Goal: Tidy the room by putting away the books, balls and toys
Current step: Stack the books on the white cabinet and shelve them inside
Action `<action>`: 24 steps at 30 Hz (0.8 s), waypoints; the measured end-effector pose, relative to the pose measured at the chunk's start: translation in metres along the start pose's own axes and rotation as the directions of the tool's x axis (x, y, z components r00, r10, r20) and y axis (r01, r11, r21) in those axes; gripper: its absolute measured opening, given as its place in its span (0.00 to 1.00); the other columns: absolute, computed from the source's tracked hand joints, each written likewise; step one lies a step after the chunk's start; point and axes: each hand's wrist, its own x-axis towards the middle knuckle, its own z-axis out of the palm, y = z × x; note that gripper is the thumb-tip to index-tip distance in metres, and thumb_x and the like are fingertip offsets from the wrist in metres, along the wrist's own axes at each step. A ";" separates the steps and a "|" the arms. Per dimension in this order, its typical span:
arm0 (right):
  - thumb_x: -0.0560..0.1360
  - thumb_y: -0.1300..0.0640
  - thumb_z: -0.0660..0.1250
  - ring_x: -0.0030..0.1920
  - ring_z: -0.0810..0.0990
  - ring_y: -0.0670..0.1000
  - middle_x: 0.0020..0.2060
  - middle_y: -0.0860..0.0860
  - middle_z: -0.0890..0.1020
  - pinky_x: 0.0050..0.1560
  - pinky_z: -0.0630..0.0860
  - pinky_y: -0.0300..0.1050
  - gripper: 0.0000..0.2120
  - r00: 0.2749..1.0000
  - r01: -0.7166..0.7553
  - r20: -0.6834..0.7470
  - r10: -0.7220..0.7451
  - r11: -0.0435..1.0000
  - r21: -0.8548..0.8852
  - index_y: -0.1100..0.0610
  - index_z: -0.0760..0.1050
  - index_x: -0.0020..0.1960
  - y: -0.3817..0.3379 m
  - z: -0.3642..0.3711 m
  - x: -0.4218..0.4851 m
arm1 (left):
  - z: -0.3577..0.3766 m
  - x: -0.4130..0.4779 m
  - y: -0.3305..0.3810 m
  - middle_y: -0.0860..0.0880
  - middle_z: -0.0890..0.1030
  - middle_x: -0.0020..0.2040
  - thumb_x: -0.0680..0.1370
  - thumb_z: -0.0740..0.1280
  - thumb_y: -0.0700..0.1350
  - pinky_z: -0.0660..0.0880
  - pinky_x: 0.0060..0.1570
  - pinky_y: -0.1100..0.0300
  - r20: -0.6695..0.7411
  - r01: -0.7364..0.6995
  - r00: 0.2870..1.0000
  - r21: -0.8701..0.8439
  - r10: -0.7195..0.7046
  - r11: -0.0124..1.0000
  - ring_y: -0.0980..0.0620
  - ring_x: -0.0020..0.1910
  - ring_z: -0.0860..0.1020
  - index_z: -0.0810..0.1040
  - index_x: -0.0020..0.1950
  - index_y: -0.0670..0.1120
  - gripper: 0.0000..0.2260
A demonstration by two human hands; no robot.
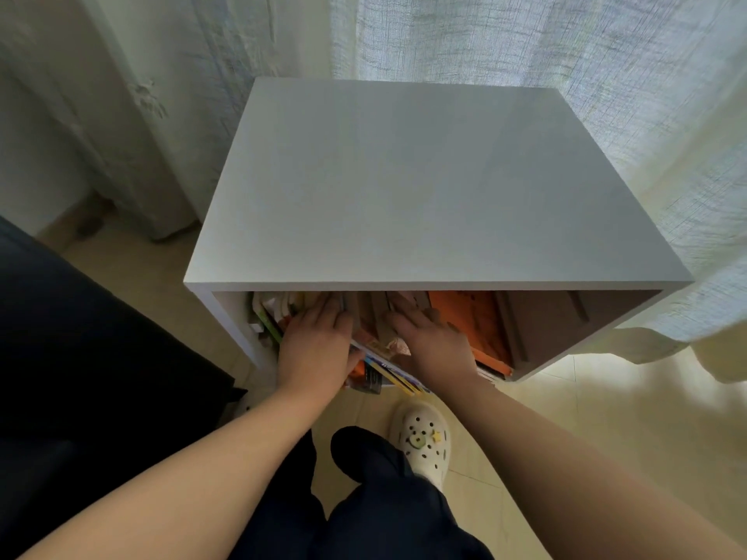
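The left hand point(315, 349) and right hand point(432, 345), fingers flat and gripping nothing, press the leaning books point(469, 321) just under the white cabinet's point(424, 187) top: shelving seems underway, and next the protruding books need pushing in.

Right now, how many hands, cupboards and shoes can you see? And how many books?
Hands: 2, the left hand and the right hand
Cupboards: 1, the white cupboard
Shoes: 1 in plain view, the white shoe
Not counted: the books, too tightly packed
Total: 4
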 end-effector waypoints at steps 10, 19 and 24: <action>0.74 0.51 0.68 0.69 0.67 0.53 0.74 0.47 0.60 0.57 0.73 0.45 0.31 0.944 -0.308 0.168 0.282 0.939 0.154 0.49 0.59 0.74 0.015 0.002 -0.015 | 0.001 -0.012 0.002 0.44 0.63 0.71 0.74 0.68 0.53 0.60 0.70 0.51 0.142 -0.063 0.988 -0.014 0.064 0.998 0.43 0.71 0.61 0.67 0.69 0.48 0.26; 0.70 0.55 0.74 0.63 0.75 0.55 0.66 0.52 0.74 0.59 0.73 0.47 0.41 0.879 -0.465 0.327 0.347 0.773 0.431 0.49 0.54 0.75 0.041 0.003 -0.023 | -0.007 0.002 0.015 0.42 0.61 0.70 0.77 0.59 0.61 0.61 0.67 0.51 0.074 0.016 0.997 0.043 -0.020 0.999 0.42 0.69 0.61 0.53 0.75 0.46 0.33; 0.72 0.53 0.72 0.69 0.68 0.55 0.72 0.52 0.65 0.65 0.69 0.47 0.40 0.868 -0.474 0.347 0.356 0.803 0.360 0.51 0.53 0.76 0.047 0.016 -0.033 | 0.002 0.026 0.045 0.49 0.49 0.78 0.72 0.62 0.67 0.48 0.74 0.48 0.137 -0.099 0.983 -0.179 0.125 0.979 0.46 0.76 0.50 0.44 0.78 0.50 0.43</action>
